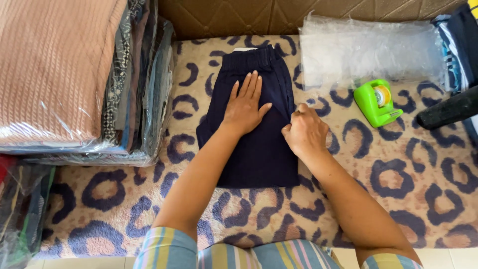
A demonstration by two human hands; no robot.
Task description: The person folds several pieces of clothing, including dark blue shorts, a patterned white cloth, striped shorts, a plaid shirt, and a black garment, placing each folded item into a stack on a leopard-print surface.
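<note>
A folded dark navy garment [259, 154] with an elastic waistband at its far end lies on a beige blanket with dark blue ring spots [408, 169]. My left hand [245, 105] rests flat on the garment's upper middle, fingers apart and pointing away from me. My right hand [304, 130] is at the garment's right edge, fingers curled and pinching the cloth there.
A tall stack of folded clothes in clear plastic bags [74, 79] stands at the left. Empty clear plastic bags [368, 50] lie at the back right, with a green tape dispenser [376, 102] beside them. A black object [448, 112] and striped cloth sit at the far right.
</note>
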